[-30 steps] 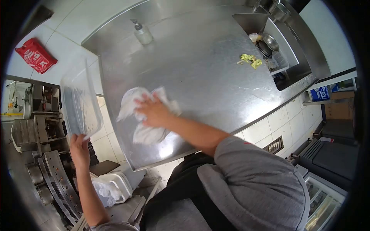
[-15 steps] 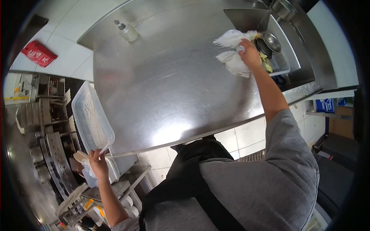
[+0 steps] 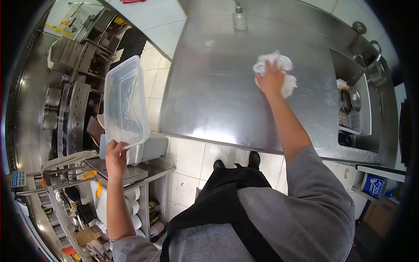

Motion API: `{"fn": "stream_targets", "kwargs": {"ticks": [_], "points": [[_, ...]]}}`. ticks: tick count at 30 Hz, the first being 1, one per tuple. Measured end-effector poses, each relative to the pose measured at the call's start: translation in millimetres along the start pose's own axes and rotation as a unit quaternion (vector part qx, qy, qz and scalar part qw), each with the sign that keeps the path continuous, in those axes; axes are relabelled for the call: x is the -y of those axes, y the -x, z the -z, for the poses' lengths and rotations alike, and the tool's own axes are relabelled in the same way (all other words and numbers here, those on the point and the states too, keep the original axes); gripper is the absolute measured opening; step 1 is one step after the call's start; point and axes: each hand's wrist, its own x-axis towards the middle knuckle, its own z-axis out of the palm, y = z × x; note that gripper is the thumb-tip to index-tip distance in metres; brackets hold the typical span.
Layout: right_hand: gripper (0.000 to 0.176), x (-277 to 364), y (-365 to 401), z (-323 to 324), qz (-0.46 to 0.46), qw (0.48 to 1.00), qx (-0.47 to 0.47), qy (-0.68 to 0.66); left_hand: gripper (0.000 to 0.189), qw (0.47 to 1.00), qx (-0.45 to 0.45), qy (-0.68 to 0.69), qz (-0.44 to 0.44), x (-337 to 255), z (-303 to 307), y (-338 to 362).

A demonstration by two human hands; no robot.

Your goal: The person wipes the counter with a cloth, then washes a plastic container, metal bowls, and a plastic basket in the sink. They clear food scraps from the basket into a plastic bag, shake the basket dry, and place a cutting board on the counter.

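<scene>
Fingers of the right hand (image 3: 271,80) lie spread flat on a white cloth (image 3: 283,61), pressing it to the steel desk (image 3: 218,100). Bare steel runs leftward, and the sink (image 3: 355,109) is to the right. Left hand (image 3: 115,153) fingers clamp the rim of a clear plastic tub (image 3: 125,98), held beyond the desk's left edge.

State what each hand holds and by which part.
Left hand grips the clear plastic container at its near bottom corner. Right hand grips the bunched white cloth from above, against the steel counter.
</scene>
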Motion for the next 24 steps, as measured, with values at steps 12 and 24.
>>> {"fn": "stream_targets", "kwargs": {"ticks": [12, 24], "points": [[0.058, 294.9, 129.7, -54.1, 0.247, 0.942, 0.045, -0.223, 0.023, 0.981, 0.042, 0.066, -0.179, -1.2, -54.1, -64.7], [0.058, -19.7, 256.9, 61.9, 0.190, 0.960, 0.095, -0.183, 0.020, 0.960, 0.073, 0.113, -0.247, -86.1, -150.2, -77.0]]}}
